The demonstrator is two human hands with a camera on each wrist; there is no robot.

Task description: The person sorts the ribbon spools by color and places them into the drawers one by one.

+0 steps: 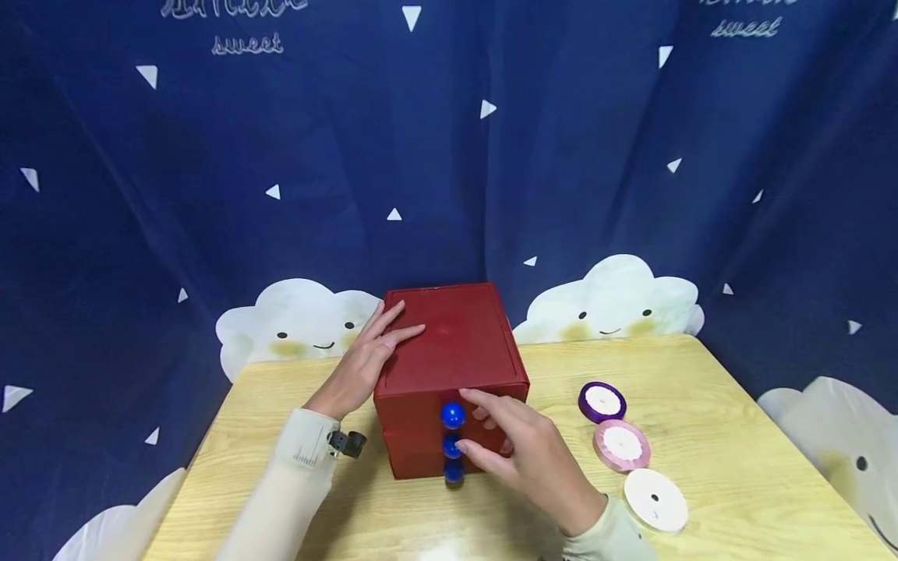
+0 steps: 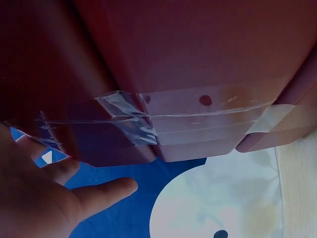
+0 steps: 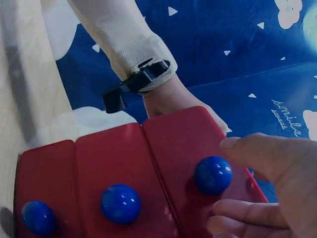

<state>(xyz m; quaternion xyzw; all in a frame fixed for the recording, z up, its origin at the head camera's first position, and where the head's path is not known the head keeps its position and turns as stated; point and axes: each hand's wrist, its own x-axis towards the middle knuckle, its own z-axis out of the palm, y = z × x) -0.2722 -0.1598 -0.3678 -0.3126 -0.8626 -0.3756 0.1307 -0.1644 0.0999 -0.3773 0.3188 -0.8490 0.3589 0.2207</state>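
Observation:
A dark red box of three stacked drawers (image 1: 414,436) stands on the table, each front with a round blue knob. My left hand (image 1: 358,370) rests on the box's top left edge, fingers spread over the lid. In the left wrist view, the box's side (image 2: 208,54) has clear tape (image 2: 198,121) across its seams. My right hand (image 1: 529,452) is at the front, thumb and fingers apart around the top knob (image 3: 213,175). A gap shows between the digits and that knob in the right wrist view. The middle knob (image 3: 121,204) and bottom knob (image 3: 39,218) lie lower.
To the right of the box lie a purple ribbon roll (image 1: 584,400), a pink ribbon roll (image 1: 602,446) and a white ribbon roll (image 1: 655,499) on the wooden table (image 1: 744,467). Behind the table hangs a dark blue curtain (image 1: 337,156) with white triangles and clouds.

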